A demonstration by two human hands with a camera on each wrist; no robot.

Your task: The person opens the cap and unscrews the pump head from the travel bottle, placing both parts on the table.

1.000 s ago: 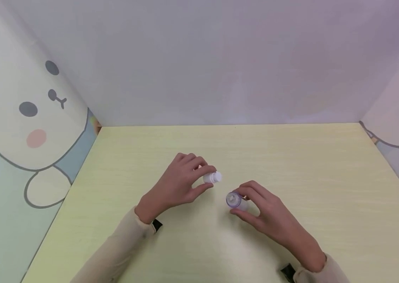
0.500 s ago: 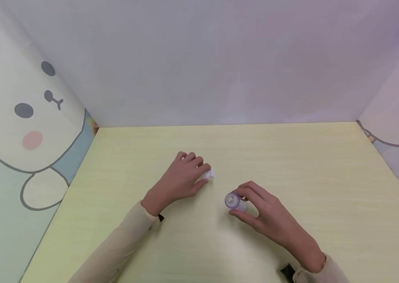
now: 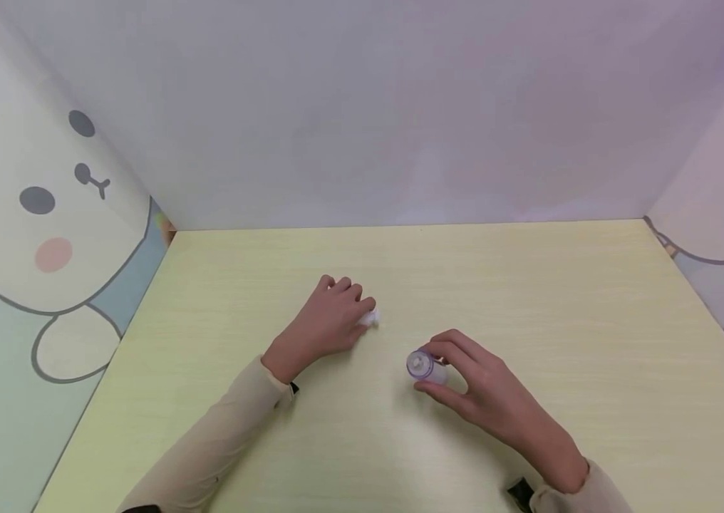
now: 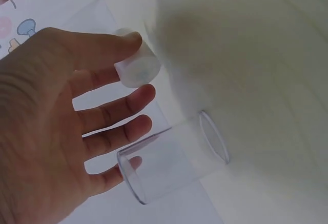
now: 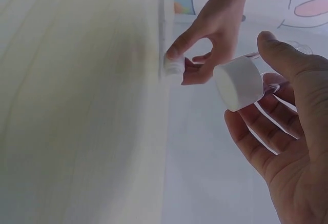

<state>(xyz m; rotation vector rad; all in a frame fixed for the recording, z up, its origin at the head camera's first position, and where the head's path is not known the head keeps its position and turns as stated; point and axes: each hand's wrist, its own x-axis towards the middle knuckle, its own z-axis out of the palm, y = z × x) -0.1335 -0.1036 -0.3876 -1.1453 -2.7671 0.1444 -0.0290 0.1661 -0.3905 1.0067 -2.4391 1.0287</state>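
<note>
My left hand (image 3: 323,324) pinches a small white cylindrical pump top or cap (image 3: 371,318) between thumb and index finger, low over the table. In the left wrist view its round white end (image 4: 141,71) faces the camera. Near the ring and little fingers is a clear, hollow plastic cover (image 4: 174,157); whether they touch it, I cannot tell. My right hand (image 3: 489,381) grips a small bottle (image 3: 421,365) with a purple-edged ring and a nozzle-like centre at its top. The right wrist view shows the bottle's white base (image 5: 238,83) and clear body.
Both hands are over a pale wooden table (image 3: 529,285). A plain light wall (image 3: 400,114) stands behind it, and side panels with cartoon prints (image 3: 67,214) bound it left and right.
My left hand has drawn a little left, away from the bottle, and the white piece shows less between its fingers. The right hand stays nearly still with the bottle.
</note>
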